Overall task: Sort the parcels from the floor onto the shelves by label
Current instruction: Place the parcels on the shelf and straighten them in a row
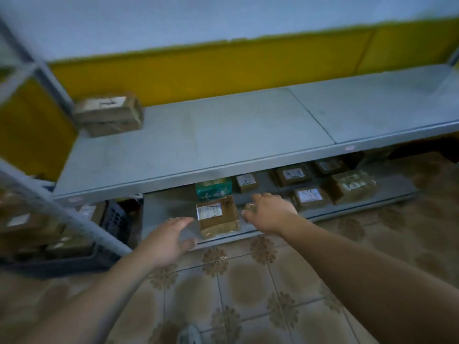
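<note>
Near the front edge of the lower shelf (169, 212), a brown parcel (218, 217) sits between the left hand (166, 244), fingers spread, and the right hand (270, 212), grip too blurred to tell.

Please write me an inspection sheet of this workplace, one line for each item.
Surface: grey lower shelf, with grey upper shelf above it.
Job's things: taped brown parcel with white label at the lower shelf's front, between the hands; green packet behind it; labelled parcels to its right; one box on the upper shelf, left rear.
Clutter: dark crate holding parcels, far left.
Grippers: left hand and right hand open, flanking the taped parcel; contact unclear.
Cables: nothing seen.
Surroundings: patterned floor tiles; yellow and white wall.
</note>
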